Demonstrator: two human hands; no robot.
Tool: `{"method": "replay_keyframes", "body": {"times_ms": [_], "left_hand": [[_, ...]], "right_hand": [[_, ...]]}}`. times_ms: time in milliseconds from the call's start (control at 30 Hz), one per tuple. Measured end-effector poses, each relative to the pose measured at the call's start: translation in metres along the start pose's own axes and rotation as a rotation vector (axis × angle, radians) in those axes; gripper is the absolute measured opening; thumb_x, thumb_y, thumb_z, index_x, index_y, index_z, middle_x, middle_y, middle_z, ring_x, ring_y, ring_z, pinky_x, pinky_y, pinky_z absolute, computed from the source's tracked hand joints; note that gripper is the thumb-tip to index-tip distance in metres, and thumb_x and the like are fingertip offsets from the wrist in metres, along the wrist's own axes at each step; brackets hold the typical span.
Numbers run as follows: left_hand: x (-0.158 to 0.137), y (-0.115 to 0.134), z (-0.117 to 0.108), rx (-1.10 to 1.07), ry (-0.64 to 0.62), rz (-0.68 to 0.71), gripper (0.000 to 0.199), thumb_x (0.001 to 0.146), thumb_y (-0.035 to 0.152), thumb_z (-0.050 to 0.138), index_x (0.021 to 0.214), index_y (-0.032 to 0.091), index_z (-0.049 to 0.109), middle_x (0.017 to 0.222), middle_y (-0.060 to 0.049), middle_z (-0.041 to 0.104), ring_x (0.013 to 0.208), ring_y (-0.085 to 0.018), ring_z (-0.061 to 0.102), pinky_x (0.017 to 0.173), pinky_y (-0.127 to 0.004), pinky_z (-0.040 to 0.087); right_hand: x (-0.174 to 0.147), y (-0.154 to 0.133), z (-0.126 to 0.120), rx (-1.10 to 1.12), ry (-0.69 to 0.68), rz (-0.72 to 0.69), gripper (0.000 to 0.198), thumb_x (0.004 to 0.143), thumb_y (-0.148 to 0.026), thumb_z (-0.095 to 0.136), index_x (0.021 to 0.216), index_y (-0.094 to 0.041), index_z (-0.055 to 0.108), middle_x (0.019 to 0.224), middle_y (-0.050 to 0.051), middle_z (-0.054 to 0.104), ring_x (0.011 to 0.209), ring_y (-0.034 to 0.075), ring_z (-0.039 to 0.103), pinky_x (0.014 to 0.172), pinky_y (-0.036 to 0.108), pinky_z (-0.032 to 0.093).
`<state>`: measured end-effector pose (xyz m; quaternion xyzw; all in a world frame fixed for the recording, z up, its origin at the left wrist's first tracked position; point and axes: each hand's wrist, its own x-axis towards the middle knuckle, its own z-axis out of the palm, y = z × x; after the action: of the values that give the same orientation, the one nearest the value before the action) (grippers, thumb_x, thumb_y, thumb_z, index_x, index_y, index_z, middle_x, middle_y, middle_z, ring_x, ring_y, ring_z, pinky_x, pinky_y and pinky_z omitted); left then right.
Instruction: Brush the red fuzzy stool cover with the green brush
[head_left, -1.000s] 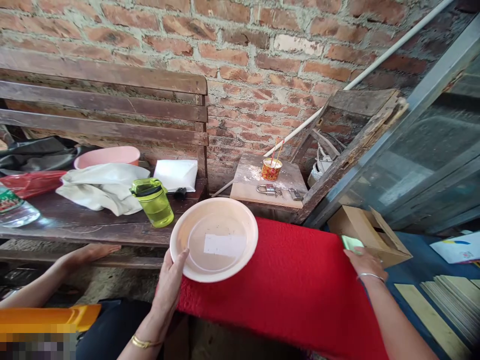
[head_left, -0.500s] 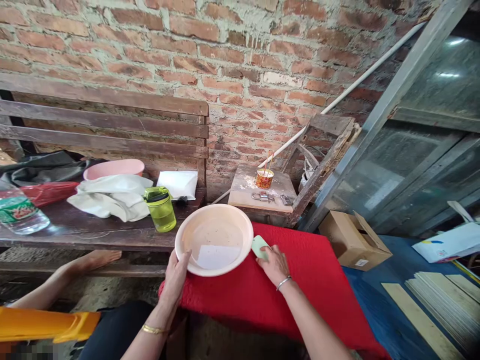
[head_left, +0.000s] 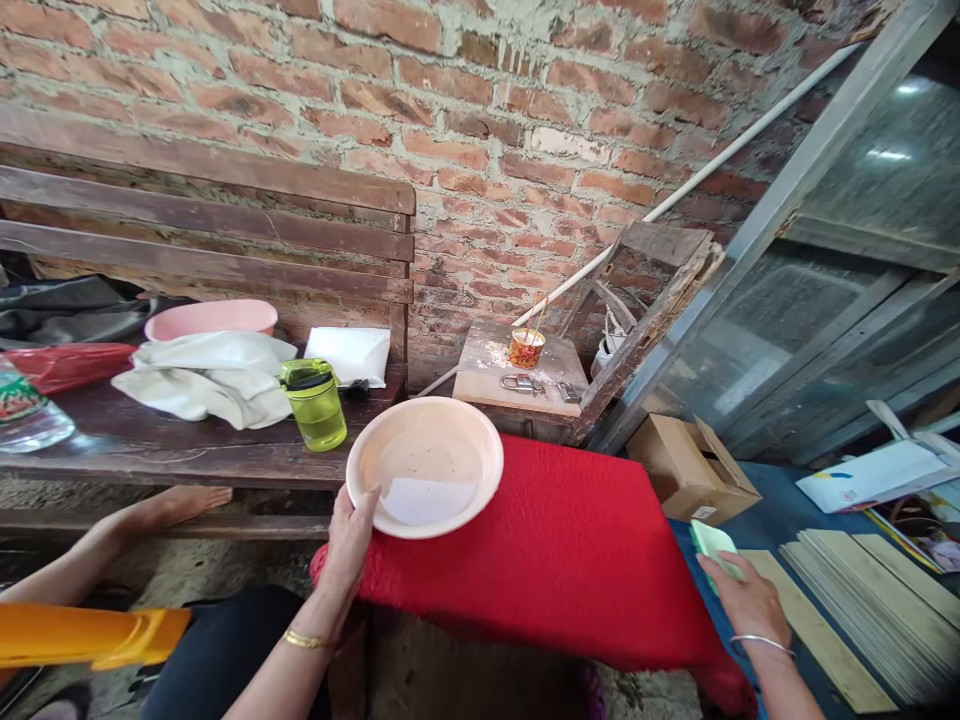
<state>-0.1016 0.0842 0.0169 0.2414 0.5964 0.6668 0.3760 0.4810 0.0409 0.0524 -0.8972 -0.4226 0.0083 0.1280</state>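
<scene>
A wide cream basin with a little water and a pale patch at its bottom stands on the left end of a red cloth. My left hand grips its near left rim, thumb over the edge and fingers outside. Far to the right, past the cloth's edge, my right hand is closed on a pale green flat block with rounded corners. Its exact kind does not show. It is held in the air over the blue surface.
A green water bottle, white cloth and pink basin sit on the wooden bench. Behind are a stool with a paper cup and padlocks. Rightward lie a cardboard box and stacked boards.
My right hand has carried the pale green block rightward, from beside the basin to beyond the red cloth. My left hand keeps its grip on the basin's rim.
</scene>
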Motion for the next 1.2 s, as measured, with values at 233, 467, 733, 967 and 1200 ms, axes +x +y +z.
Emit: {"method": "replay_keyframes", "body": {"times_ms": [233,467,733,967,1200], "left_hand": [[-0.002,0.004,0.001,0.029,-0.032,0.037,0.049,0.074,0.043,0.069,0.115,0.017,0.064,0.102,-0.007,0.071,0.094,-0.026,0.067,0.098,-0.047,0.051],[0.002,-0.001,-0.002,0.008,-0.052,0.064,0.050,0.072,0.038,0.072,0.116,0.015,0.065,0.105,-0.007,0.070,0.107,-0.029,0.064,0.103,-0.047,0.047],[0.001,-0.001,0.004,-0.023,-0.031,0.084,0.048,0.073,0.032,0.069,0.117,0.015,0.064,0.107,-0.008,0.070,0.106,-0.028,0.065,0.102,-0.045,0.049],[0.004,-0.004,0.002,0.023,-0.001,0.094,0.044,0.073,0.034,0.069,0.113,0.015,0.066,0.107,-0.009,0.069,0.109,-0.029,0.063,0.100,-0.045,0.050],[0.003,-0.007,0.000,0.046,-0.041,0.131,0.043,0.077,0.037,0.068,0.114,0.015,0.065,0.110,-0.009,0.068,0.107,-0.026,0.063,0.100,-0.041,0.050]], "right_hand": [[-0.157,-0.150,0.037,0.246,-0.249,-0.600,0.032,0.082,-0.044,0.058,0.109,-0.030,0.069,0.108,0.005,0.065,0.099,0.025,0.064,0.091,0.038,0.048],[-0.151,-0.120,0.031,0.084,-0.228,-0.516,0.033,0.084,-0.044,0.058,0.113,-0.034,0.069,0.113,0.004,0.065,0.102,0.025,0.065,0.095,0.040,0.048],[-0.091,0.026,-0.021,-0.054,-0.068,0.010,0.054,0.081,-0.067,0.039,0.111,-0.031,0.067,0.088,0.014,0.064,0.085,0.039,0.066,0.084,0.056,0.052],[-0.223,-0.116,0.021,0.214,-0.243,-0.637,0.032,0.083,-0.045,0.056,0.110,-0.033,0.068,0.108,0.005,0.065,0.095,0.026,0.065,0.089,0.040,0.051],[-0.227,-0.099,0.017,0.131,-0.245,-0.644,0.033,0.079,-0.047,0.055,0.107,-0.037,0.068,0.116,0.006,0.066,0.100,0.031,0.066,0.094,0.048,0.050]]}}
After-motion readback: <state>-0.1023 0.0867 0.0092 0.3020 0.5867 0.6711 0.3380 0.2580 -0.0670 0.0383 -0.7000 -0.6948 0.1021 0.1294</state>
